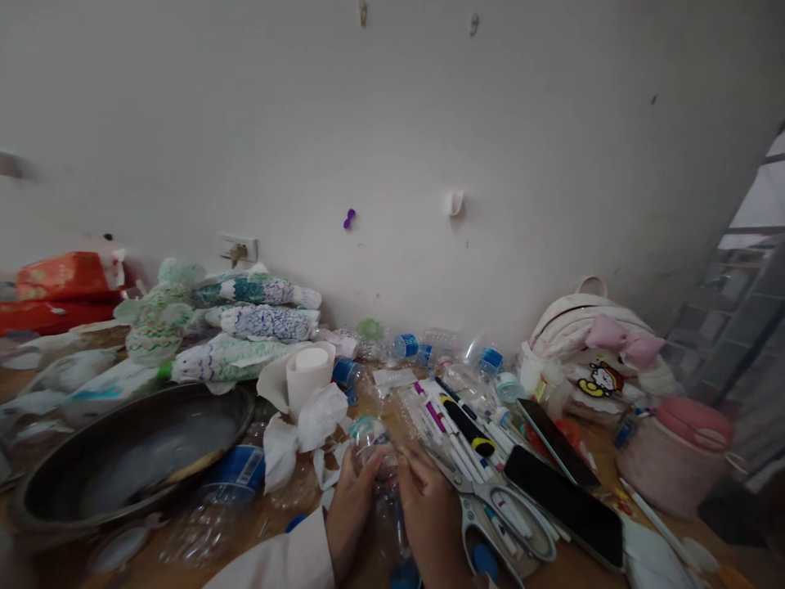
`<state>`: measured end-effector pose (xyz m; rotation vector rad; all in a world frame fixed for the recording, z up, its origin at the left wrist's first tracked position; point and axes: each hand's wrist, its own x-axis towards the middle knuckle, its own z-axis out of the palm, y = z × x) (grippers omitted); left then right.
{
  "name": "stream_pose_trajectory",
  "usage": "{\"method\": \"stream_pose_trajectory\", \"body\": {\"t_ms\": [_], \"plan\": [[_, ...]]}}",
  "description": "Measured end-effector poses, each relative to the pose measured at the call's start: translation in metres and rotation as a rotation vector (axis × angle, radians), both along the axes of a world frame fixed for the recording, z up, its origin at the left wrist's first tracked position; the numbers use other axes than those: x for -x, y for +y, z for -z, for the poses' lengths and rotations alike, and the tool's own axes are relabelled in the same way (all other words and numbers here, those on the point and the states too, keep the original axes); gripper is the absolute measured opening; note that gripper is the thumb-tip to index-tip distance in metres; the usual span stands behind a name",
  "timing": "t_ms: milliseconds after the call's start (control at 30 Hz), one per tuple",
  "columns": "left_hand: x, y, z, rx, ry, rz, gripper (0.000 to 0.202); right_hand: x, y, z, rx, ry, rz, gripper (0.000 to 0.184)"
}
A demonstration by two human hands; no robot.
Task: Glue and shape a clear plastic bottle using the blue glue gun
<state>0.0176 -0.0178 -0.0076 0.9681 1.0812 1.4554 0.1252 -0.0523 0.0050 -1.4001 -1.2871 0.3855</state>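
Note:
Between my two hands, low in the middle of the head view, is a clear plastic bottle (373, 433) with a greenish tint at its far end. My left hand (351, 503) is closed on the bottle's left side. Fingers bent, my right hand (432, 503) pinches it from the right. Part of the bottle is hidden behind the fingers. Just right of my right hand lie scissors (540, 532) with pale handles. Crumpled white tissue (322, 413) and a paper roll (307, 380) are beyond my left hand.
At left sits a dark basin (30, 491) of cloudy liquid; a blue-labelled bottle (236, 474) lies beside it. Paper-wrapped, coloured bottle shapes (270, 323) are piled by the wall. Rightward are several marker pens (457, 450), a black phone (564, 503), a backpack (564, 327) and a pink container (671, 458).

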Motion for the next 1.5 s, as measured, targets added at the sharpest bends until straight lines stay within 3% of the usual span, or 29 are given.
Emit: {"method": "stream_pose_trajectory", "body": {"t_ms": [333, 600, 867, 1000, 1133, 1333, 1433, 1500], "plan": [[0.002, 0.004, 0.003, -0.009, 0.051, 0.016, 0.047, -0.003, -0.001, -0.002, 0.090, -0.015, -0.025, 0.041], [0.004, 0.004, 0.004, 0.006, 0.096, 0.043, 0.059, 0.000, -0.004, -0.006, 0.213, -0.015, -0.034, 0.059], [0.003, -0.003, 0.001, -0.014, 0.088, 0.008, 0.047, -0.004, -0.002, -0.007, 0.124, 0.119, -0.086, 0.031], [0.003, -0.005, -0.003, -0.049, 0.033, 0.028, 0.057, 0.001, -0.004, -0.014, 0.157, 0.138, -0.125, 0.031], [0.001, -0.005, -0.008, -0.024, -0.058, 0.051, 0.061, 0.002, -0.006, -0.017, 0.059, 0.124, -0.073, 0.036], [0.003, -0.004, -0.010, -0.024, -0.059, -0.004, 0.064, 0.004, -0.002, -0.004, -0.004, 0.207, -0.032, 0.041], [0.008, 0.000, -0.007, -0.063, -0.041, -0.049, 0.057, 0.009, 0.001, 0.006, -0.002, 0.299, 0.065, 0.049], [0.010, 0.002, -0.004, -0.088, -0.048, -0.055, 0.053, 0.013, 0.002, 0.009, -0.003, 0.349, 0.058, 0.053]]}}
